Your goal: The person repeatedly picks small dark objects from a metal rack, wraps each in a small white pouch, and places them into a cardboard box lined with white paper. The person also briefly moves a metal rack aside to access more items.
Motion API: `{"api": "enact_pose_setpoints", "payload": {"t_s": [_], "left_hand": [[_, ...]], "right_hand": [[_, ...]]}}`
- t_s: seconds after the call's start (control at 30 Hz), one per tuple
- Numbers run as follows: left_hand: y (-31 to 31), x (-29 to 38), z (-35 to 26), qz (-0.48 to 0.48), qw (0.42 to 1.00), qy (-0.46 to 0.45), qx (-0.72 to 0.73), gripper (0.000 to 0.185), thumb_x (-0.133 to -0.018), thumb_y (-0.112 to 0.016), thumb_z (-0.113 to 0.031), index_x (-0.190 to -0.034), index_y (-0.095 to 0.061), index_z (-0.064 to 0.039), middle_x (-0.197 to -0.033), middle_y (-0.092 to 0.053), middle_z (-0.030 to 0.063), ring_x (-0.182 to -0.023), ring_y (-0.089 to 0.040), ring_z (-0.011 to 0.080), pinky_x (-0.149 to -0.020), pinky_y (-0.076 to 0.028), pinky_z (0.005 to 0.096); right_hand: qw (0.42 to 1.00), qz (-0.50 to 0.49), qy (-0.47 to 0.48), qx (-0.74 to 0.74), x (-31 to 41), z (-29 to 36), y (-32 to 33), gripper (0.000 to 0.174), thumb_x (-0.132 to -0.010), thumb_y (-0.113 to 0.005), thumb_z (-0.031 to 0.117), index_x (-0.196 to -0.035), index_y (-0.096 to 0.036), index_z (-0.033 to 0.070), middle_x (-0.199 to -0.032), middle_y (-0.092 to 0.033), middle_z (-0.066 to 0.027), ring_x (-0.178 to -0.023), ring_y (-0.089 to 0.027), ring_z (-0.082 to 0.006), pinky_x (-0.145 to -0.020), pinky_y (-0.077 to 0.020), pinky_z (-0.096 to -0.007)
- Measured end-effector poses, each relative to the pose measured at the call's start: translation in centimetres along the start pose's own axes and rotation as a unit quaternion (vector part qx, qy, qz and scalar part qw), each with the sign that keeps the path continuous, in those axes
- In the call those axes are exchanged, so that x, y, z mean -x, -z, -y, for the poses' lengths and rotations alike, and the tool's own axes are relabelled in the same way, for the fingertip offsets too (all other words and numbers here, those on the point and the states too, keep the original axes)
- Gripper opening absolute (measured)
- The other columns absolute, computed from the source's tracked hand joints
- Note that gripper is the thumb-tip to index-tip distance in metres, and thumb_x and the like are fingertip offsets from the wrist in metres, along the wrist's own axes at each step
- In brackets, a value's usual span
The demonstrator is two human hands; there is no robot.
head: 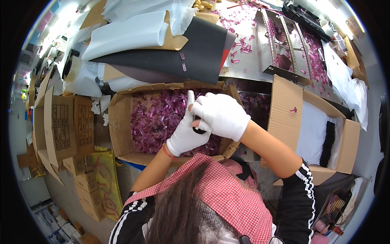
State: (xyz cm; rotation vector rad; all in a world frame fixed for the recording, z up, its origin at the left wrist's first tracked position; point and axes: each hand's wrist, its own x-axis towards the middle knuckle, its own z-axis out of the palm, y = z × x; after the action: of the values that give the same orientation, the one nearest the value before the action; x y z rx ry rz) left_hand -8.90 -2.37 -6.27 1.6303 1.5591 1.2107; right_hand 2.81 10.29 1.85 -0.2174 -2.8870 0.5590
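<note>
My left hand (186, 134) and my right hand (221, 113) meet above an open cardboard box (119, 128), both in white gloves. A small, rounded black object (199, 131) shows between them, mostly hidden by fingers. The left hand is wrapped around it, its index finger or thumb pointing up. Right-hand fingers curl over its top, with bare fingertips showing through the glove. Below lies a heap of small transparent pink plastic pieces (152, 122) filling the box.
Beyond the box, black sheet material (201, 45) carries two pink pieces. A metal frame (286, 45) and scattered pink pieces (243, 47) occupy the steel table (243, 70). An open carton (285, 106) with a white liner stands right; tall cartons (62, 128) stand left.
</note>
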Motion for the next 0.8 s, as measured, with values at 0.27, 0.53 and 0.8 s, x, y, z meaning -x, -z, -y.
{"api": "enact_pose_setpoints", "payload": {"t_s": [0.27, 0.53, 0.8], "left_hand": [[-1.9, -1.2, -1.7, -0.114, 0.978, 0.116, 0.132, 0.098, -0.078, -0.073, -0.005, -0.15, -0.007, 0.004, -0.13, -0.049, 0.0163, -0.122, -0.052, 0.0269, -0.109, -0.037, 0.0371], [-0.2, -0.4, 1.2, -0.152, 0.973, 0.118, -0.123, 0.045, -0.076, -0.065, 0.0, -0.118, -0.051, -0.006, -0.103, -0.061, 0.0168, -0.093, -0.063, 0.0358, -0.081, -0.052, 0.0413], [0.7, -0.2, -1.4, -0.112, 0.991, 0.057, 0.035, 0.057, -0.078, -0.073, 0.004, -0.125, -0.042, -0.005, -0.106, -0.059, 0.0068, -0.091, -0.062, 0.0111, -0.083, -0.053, 0.0294]], "right_hand": [[0.982, -0.059, -0.176, 0.034, -1.5, 0.8, -3.3, 0.022, -0.088, -0.057, 0.028, -0.083, -0.065, 0.008, -0.068, -0.069, -0.012, -0.062, -0.069, -0.0314, -0.055, -0.053, -0.0445], [0.946, 0.11, -0.3, -0.049, -1.9, -1.0, -0.8, 0.046, -0.095, -0.052, 0.047, -0.104, -0.067, 0.004, -0.095, -0.07, -0.0183, -0.093, -0.068, -0.0382, -0.082, -0.0539, -0.0452], [0.982, 0.02, -0.154, -0.106, 0.6, 0.2, -0.9, 0.045, -0.08, -0.074, 0.038, -0.11, -0.062, 0.008, -0.108, -0.062, -0.0131, -0.1, -0.063, -0.0321, -0.083, -0.0516, -0.0413]]}}
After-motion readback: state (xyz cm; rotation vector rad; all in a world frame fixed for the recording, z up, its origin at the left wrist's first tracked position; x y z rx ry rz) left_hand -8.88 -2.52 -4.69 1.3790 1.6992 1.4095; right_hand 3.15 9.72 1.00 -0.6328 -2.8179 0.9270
